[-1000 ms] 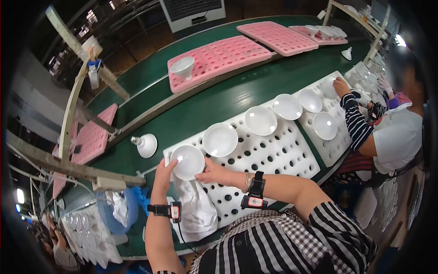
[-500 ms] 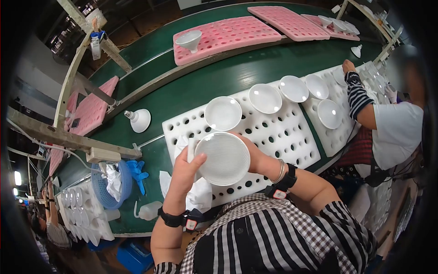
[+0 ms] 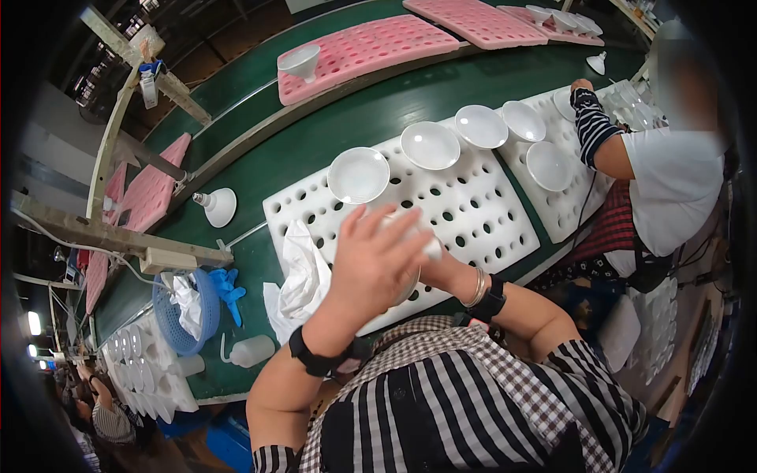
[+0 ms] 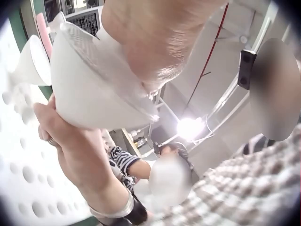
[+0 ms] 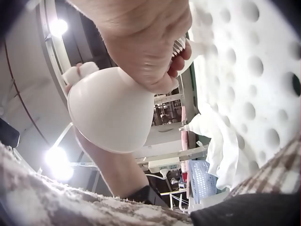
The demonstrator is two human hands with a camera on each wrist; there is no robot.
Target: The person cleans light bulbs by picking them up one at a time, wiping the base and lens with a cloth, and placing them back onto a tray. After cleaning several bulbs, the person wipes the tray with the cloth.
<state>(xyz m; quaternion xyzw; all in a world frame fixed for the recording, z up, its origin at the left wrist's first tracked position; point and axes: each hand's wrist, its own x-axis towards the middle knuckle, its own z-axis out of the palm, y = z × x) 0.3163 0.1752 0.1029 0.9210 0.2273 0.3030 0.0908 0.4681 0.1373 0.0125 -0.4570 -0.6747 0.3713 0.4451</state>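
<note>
My right hand [image 5: 146, 42] grips a white reflector lamp [image 5: 115, 110] round its narrow neck, with a bit of the ribbed metal screw base showing between the fingers. In the head view my left hand [image 3: 378, 260] lies across the lamp's wide face, its fingers stretched out and blurred, hiding most of the lamp. Something white [image 5: 80, 73] covers the left fingertips at the rim; I cannot tell whether it is cloth or finger covers. The lamp is held over the near edge of a white foam board [image 3: 505, 236] with rows of holes. Several lamps [image 3: 359, 175] stand face up along its far side.
A crumpled white cloth [image 3: 303, 276] lies on the board's left end. Left of it are a squeeze bottle [image 3: 252, 351], a blue basket [image 3: 209, 315] and a blue glove [image 3: 229, 292]. One lamp [image 3: 217, 206] rests on the green table. Another person [image 3: 662, 181] works at the right.
Both hands have brought the lamp from the board's left end toward my body. My left hand has moved from its rim to across its face. The white cloth and bottle now show more fully.
</note>
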